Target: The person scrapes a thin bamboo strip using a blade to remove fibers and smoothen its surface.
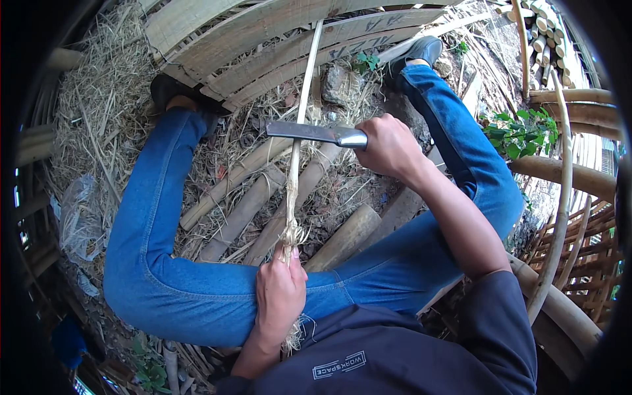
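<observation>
A long pale bamboo strip runs from my lap up to the wooden slats, with frayed fibres along its lower part. My left hand is closed round its near end above my thigh, and a tuft of shavings pokes out below the fist. My right hand is wrapped round the handle of a machete-like knife with a metal collar. The dark, blunt-ended knife blade lies crosswise over the strip, seemingly touching it. My right fingers hide most of the handle.
Bamboo poles lie on straw-littered ground between my jeans-clad legs, near a stone. Wooden slats stand ahead. On the right are bamboo rails, a woven basket and stacked bamboo. Clear plastic lies left.
</observation>
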`<state>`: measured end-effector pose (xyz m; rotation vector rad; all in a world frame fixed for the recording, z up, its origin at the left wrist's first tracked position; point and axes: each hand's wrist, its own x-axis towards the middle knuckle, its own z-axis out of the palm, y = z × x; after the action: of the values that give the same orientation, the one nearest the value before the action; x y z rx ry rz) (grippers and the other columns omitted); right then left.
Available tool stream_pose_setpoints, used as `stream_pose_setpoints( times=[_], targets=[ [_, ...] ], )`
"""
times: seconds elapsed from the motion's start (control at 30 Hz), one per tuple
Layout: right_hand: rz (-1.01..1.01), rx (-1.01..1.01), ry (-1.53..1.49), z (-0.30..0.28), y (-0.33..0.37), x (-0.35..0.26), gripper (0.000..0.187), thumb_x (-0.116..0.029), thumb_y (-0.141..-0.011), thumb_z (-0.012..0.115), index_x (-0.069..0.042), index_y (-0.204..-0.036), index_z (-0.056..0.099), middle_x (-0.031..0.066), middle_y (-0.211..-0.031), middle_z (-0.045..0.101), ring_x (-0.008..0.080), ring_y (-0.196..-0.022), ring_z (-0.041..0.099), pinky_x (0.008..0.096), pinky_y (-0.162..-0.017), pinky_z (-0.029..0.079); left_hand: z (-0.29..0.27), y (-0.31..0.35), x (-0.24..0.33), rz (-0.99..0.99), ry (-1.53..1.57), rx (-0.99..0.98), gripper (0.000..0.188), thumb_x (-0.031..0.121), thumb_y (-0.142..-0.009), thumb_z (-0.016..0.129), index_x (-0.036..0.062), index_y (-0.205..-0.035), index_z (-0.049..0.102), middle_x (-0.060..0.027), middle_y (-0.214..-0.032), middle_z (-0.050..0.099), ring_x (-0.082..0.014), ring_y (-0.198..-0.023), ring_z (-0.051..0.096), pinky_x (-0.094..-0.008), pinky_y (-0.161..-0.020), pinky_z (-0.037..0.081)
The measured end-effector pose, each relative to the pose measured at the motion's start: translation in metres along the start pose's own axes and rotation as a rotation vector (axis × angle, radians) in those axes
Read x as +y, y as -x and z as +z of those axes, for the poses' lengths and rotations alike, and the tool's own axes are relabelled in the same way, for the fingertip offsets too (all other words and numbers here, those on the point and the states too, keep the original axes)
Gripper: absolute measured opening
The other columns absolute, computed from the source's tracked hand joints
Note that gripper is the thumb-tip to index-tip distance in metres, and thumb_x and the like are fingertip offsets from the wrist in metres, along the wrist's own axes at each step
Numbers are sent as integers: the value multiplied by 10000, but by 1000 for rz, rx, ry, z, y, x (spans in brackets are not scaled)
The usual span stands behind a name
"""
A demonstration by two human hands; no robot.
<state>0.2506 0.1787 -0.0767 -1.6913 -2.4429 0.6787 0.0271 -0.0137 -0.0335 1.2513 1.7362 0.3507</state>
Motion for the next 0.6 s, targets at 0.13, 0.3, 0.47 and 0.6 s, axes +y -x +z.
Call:
stream_pose_setpoints(
  times=[0.13, 0.3, 0.47, 0.6],
  targets=[
    [-27, -80, -9, 7, 3, 3, 87, -104, -678, 644, -69, -740, 695, 192, -692, 662, 382, -716, 681, 471, -754, 558, -1, 1, 3, -10, 20, -4, 202, 157, -1017, 474, -21, -1017, 568, -166, -614, 634, -386, -616, 669, -491, -565, 506],
    [-62, -121, -27, 7, 11, -8, 99, -114, -664, 637, -63, -732, 687, 197, -692, 665, 388, -725, 692, 476, -734, 564, 3, 1, -6, 26, -8, 41, 302, 188, -1040, 458, -44, -891, 582, -126, -565, 621, -265, -535, 663, -400, -527, 500],
    [-8, 42, -17, 7, -8, 8, 78, -91, -651, 643, -71, -716, 682, 185, -650, 637, 383, -684, 664, 462, -717, 556, 3, -2, -3, 41, -31, 48, 306, 185, -1037, 461, -42, -872, 583, -127, -563, 619, -267, -534, 661, -399, -525, 499],
    [-138, -69, 54, 2, 11, -10, 82, -103, -669, 636, -76, -730, 683, 175, -668, 647, 378, -676, 661, 467, -693, 549, 3, 1, -5, 17, -4, 48, 217, 135, -997, 506, -31, -890, 596, -212, -605, 604, -424, -593, 638, -513, -538, 468]
  ],
)
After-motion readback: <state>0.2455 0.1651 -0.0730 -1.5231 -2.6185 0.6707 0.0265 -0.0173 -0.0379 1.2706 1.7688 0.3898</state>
